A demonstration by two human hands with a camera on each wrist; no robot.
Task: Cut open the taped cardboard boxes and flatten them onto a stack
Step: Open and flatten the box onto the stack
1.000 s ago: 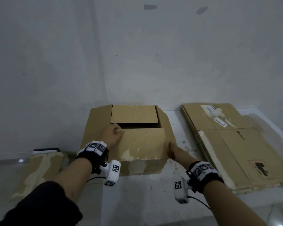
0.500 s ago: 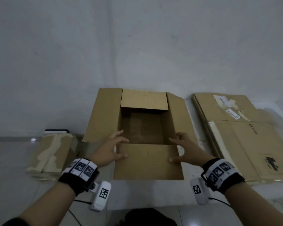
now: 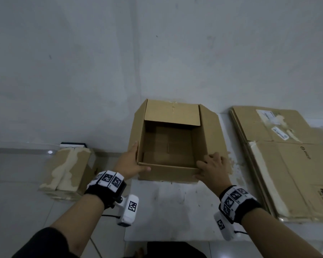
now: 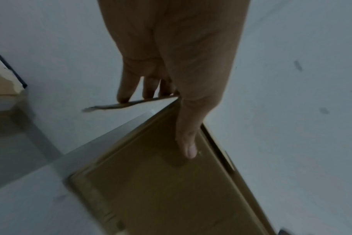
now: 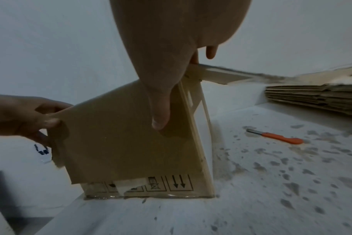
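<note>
An open brown cardboard box [image 3: 168, 174] stands on the white table, all of its flaps turned outward and nothing inside. My left hand [image 3: 132, 162] holds its near left corner, thumb on the front flap and fingers against the left flap. The left wrist view shows that left hand [image 4: 167, 103] with the thumb flat on the box [image 4: 161, 190]. My right hand [image 3: 213, 168] grips the near right corner, fingers curled over the right flap. From the right wrist, the right hand [image 5: 171, 95] presses its thumb on the front flap of the box [image 5: 115, 143].
A stack of flattened boxes [image 3: 287, 155] lies on the table to the right. An orange-handled knife [image 5: 279, 137] rests on the table [image 3: 175, 211] right of the box. Another closed box [image 3: 69, 172] with torn tape sits on the floor at left. The wall is close behind.
The box's top went from half closed to fully open. The front flap now hangs down over the front wall, and both hands have shifted to the near corners.
</note>
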